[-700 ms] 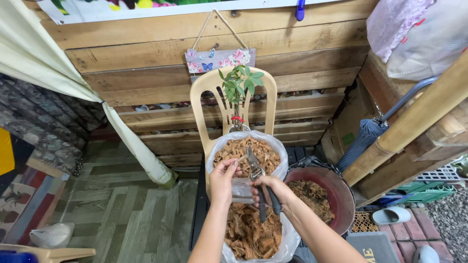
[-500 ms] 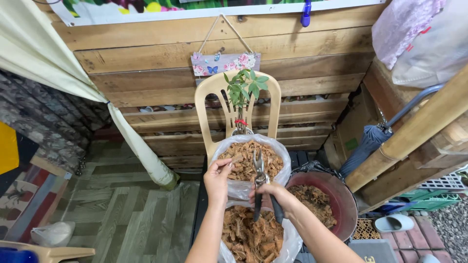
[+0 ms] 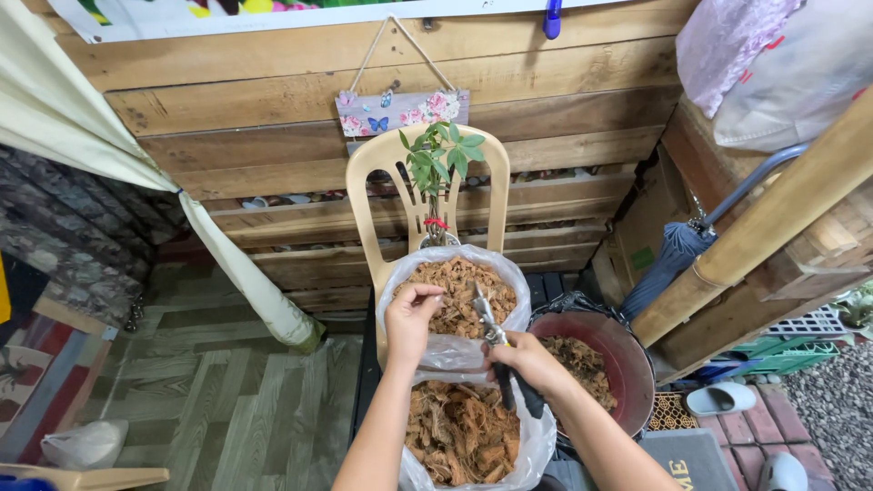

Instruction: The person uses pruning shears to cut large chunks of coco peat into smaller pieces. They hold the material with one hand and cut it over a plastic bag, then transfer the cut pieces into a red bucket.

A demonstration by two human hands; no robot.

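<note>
Left hand (image 3: 411, 316) pinching bark chips over far clear bag (image 3: 455, 295) on chair (image 3: 377, 173) | right hand (image 3: 520, 362) gripping shears (image 3: 496, 350), blades up, beside near bag (image 3: 464, 432) | best kept: blades clear of fingers, plastic untouched.

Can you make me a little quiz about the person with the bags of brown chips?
1. True or false: the right hand holds garden shears.
2. Where is the left hand? A) on the umbrella B) at the far bag's rim C) in the red tub
3. What stands on the plastic chair behind the far bag?

Key: 1 true. 2 B. 3 A small potted plant.
</note>
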